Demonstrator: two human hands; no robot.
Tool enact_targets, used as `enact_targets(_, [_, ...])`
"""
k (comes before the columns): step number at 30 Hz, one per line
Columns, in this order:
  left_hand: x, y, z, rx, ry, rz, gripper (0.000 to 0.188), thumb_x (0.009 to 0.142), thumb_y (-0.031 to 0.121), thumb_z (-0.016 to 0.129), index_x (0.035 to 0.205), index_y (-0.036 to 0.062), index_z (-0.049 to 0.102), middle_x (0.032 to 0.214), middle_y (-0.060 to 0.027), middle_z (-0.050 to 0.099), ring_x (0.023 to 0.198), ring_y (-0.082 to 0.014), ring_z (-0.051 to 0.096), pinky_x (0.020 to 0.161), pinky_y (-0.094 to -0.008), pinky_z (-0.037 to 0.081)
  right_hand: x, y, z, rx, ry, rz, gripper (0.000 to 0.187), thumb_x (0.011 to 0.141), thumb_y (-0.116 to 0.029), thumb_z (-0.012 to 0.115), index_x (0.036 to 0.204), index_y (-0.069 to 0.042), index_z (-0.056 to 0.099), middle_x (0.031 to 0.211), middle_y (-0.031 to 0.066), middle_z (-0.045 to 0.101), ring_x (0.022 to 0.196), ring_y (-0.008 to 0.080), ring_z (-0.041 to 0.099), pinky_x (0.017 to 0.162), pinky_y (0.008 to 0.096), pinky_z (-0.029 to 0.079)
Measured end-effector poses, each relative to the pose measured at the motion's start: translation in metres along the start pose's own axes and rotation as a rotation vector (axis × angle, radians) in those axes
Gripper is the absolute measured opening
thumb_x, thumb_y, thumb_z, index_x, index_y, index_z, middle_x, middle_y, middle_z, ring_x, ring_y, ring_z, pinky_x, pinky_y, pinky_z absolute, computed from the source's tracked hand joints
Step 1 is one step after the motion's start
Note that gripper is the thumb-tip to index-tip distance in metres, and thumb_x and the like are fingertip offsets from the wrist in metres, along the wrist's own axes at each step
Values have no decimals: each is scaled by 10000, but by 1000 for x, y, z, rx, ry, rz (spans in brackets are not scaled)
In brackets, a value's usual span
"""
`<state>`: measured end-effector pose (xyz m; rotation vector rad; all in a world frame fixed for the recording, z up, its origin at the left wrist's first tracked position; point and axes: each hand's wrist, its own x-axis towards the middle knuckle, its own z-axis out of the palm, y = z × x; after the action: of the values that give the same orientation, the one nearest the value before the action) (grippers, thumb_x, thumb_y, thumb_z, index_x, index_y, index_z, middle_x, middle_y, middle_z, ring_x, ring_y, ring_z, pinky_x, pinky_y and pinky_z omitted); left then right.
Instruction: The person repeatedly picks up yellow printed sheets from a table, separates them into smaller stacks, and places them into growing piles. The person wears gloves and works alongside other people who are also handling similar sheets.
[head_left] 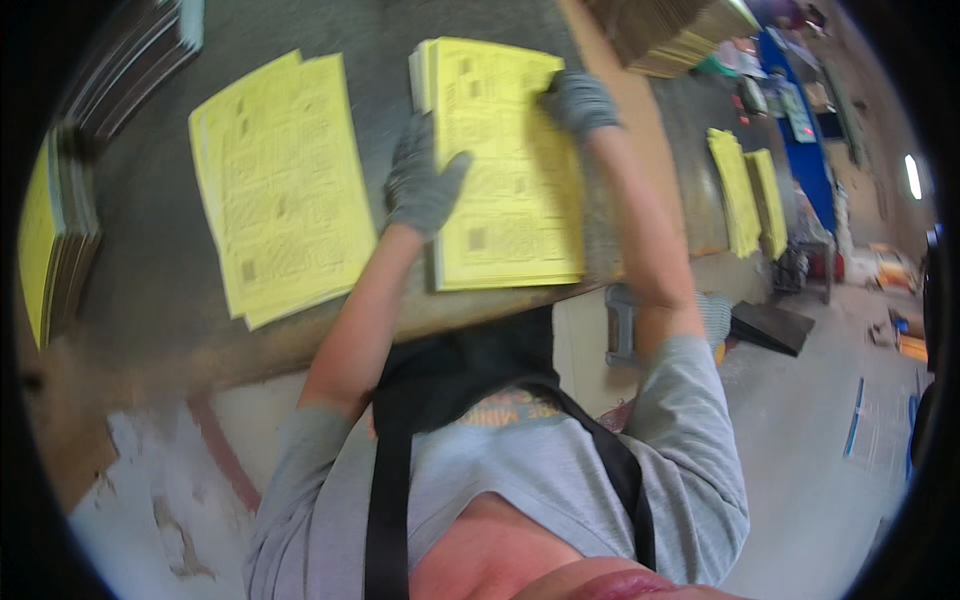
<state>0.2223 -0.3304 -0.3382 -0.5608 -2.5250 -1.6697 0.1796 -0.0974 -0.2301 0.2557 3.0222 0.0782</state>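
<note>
Now touching the yellow stack (510,195) on the table (140,230): with left hand (425,187) spread along the stack's left edge, with right hand (582,102) curled at its far right, can't tell if gripping.

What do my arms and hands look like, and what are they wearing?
Your left hand and right hand each wear a grey fabric glove ending near the wrist. Both forearms are bare up to loose, light grey sleeves near the elbow. No markings are visible on them, though blur hides fine detail.
</note>
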Motion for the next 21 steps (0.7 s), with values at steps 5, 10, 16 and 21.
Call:
enact_targets(5, [7,-8,2,-17,33,143,643,820,273,589,1348,3,340,1358,-198,389,1285,-335,325,1078,-387,246,-12,-49,-13,-328,72,-110,192,791,-105,546,904,-96,701,957,116,681,896,260,658,738,401,522])
enact_targets(10, [7,-13,5,-7,51,119,604,844,262,547,1347,-4,344,1389,-208,355,1292,-329,332,1076,-377,250,-38,-17,-11,166,173,123,214,756,-199,567,889,-72,677,908,173,663,873,328,640,740,414,505])
enact_targets(16, [4,-11,5,54,79,96,583,851,301,525,1351,49,361,1390,-185,361,1280,-329,343,1057,-395,285,-112,5,30,990,290,68,222,842,-218,647,964,-33,650,779,8,601,650,77,519,579,227,452])
enact_targets(21, [6,-3,3,70,57,60,619,820,298,576,1338,37,362,1379,-196,358,1267,-337,351,1056,-402,283,-122,-6,25,1134,172,325,213,822,-216,659,936,-37,667,747,20,635,603,75,548,548,223,464])
